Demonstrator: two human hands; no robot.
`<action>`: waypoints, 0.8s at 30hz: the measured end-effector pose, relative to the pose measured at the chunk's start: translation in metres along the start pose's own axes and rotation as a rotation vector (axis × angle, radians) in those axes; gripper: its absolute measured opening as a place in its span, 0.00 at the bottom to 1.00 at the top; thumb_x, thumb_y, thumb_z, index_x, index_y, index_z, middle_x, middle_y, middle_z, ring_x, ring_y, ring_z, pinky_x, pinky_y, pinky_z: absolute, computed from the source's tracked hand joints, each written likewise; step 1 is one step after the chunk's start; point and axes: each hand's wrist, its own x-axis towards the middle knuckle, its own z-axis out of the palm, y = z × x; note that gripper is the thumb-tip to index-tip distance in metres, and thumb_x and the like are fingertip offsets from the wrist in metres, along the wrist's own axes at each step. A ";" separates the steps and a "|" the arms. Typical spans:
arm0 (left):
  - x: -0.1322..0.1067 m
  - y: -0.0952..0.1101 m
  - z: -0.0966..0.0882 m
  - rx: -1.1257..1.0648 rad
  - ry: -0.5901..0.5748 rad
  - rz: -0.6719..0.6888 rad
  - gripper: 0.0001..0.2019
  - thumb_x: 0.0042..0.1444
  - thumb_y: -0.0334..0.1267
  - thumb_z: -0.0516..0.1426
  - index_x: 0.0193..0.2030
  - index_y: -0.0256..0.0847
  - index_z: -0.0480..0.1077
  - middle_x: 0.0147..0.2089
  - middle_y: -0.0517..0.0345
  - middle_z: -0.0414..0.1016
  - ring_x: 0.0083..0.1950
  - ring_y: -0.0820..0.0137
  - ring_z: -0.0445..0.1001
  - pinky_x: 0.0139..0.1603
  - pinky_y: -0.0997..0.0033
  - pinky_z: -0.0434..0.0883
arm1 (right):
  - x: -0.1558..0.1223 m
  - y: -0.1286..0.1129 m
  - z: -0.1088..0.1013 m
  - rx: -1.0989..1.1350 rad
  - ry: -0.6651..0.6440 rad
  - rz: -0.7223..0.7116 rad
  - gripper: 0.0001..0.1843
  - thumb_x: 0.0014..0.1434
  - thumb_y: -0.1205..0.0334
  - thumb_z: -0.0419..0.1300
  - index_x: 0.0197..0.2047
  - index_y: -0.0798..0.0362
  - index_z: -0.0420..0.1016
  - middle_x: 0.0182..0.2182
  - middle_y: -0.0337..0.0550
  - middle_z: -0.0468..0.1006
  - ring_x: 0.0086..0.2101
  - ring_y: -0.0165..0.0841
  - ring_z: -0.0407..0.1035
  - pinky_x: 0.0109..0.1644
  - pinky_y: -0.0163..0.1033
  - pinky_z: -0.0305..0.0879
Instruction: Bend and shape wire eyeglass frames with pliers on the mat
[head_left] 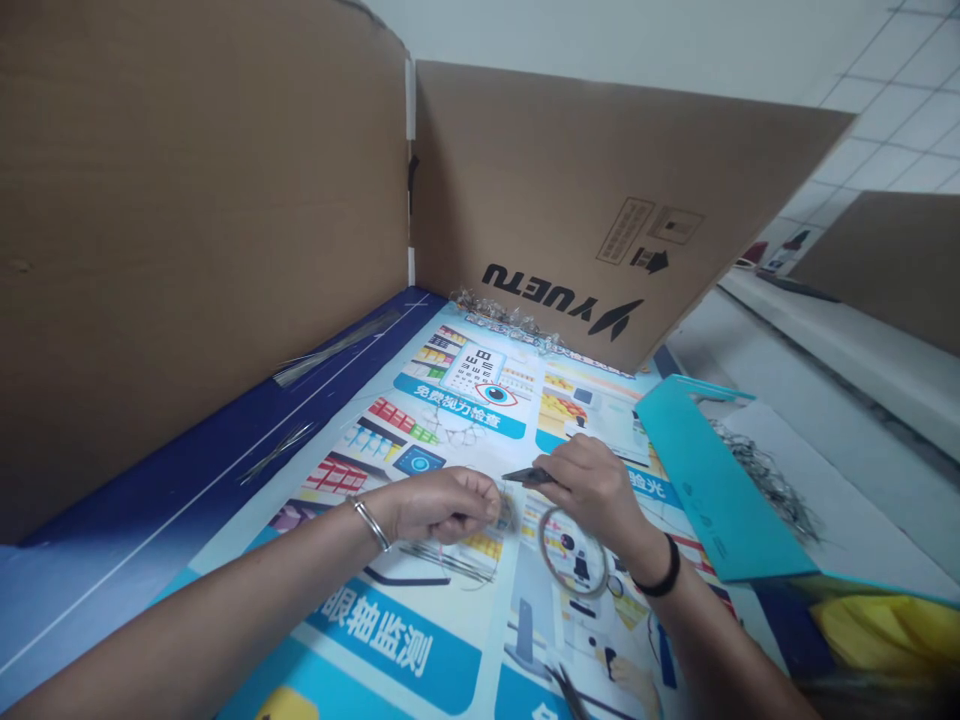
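Note:
My left hand [442,503] is closed in a pinch over a small bundle of thin wires [450,560] lying on a printed poster [420,640]. A silver bangle circles that wrist. My right hand [592,485] is closed on dark small pliers [529,476] whose tip points left toward my left fingers. A black band sits on the right wrist. A clear tape ring [574,550] lies on the poster just under my right hand.
Brown cardboard walls [187,220] stand at the left and at the back [600,200]. Thin wire bundles [334,347] lie on the blue strip at left. A teal and white folder [697,480] holds a tangle of wire pieces [765,475]. Something yellow [877,620] lies at the right.

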 end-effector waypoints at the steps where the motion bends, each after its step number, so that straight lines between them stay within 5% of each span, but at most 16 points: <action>1: 0.000 0.000 0.001 0.007 0.025 0.016 0.07 0.48 0.36 0.60 0.30 0.36 0.66 0.17 0.69 0.56 0.15 0.84 0.46 0.15 0.79 0.41 | -0.001 0.000 0.001 -0.021 0.029 0.016 0.09 0.60 0.58 0.56 0.33 0.51 0.75 0.25 0.42 0.72 0.30 0.32 0.61 0.38 0.39 0.53; 6: 0.005 -0.006 0.006 0.000 0.230 0.185 0.11 0.51 0.42 0.59 0.29 0.37 0.63 0.21 0.66 0.62 0.17 0.83 0.54 0.18 0.79 0.48 | -0.004 -0.003 0.005 -0.127 0.135 0.127 0.09 0.60 0.58 0.56 0.34 0.52 0.74 0.25 0.42 0.72 0.32 0.33 0.62 0.38 0.40 0.54; 12: 0.012 -0.011 0.014 -0.056 0.492 0.320 0.12 0.51 0.42 0.59 0.29 0.39 0.60 0.24 0.64 0.65 0.20 0.80 0.61 0.22 0.78 0.57 | -0.003 -0.013 0.005 -0.263 0.105 0.132 0.08 0.59 0.58 0.57 0.34 0.53 0.74 0.24 0.42 0.70 0.30 0.34 0.59 0.37 0.41 0.52; 24: 0.012 -0.013 0.030 -0.116 0.578 0.367 0.13 0.51 0.42 0.59 0.28 0.38 0.60 0.22 0.63 0.66 0.21 0.79 0.62 0.25 0.77 0.60 | -0.003 -0.020 0.006 -0.428 0.093 0.109 0.09 0.60 0.57 0.55 0.37 0.52 0.73 0.25 0.43 0.68 0.30 0.34 0.55 0.35 0.43 0.47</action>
